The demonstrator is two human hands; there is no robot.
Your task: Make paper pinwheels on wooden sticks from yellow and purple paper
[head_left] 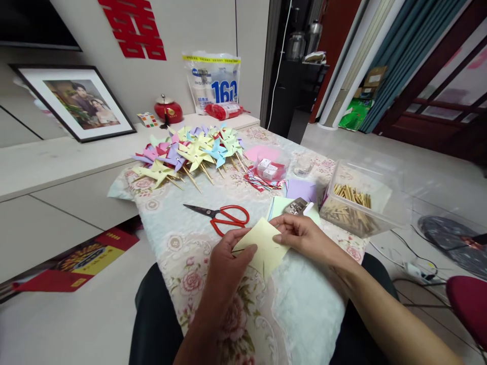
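table (182,243), floral cloth | scissors (222,215) | pinwheels (190,152) | stick box (357,205) | coloured paper (300,190)

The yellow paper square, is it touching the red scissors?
Apart. The head view shows tablecloth between the yellow paper square and the red scissors.

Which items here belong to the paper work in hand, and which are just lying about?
In use: yellow paper square, held by left hand and right hand; scissors; stick box; finished pinwheels.
Lying about: framed photo; red jar; plastic bag.
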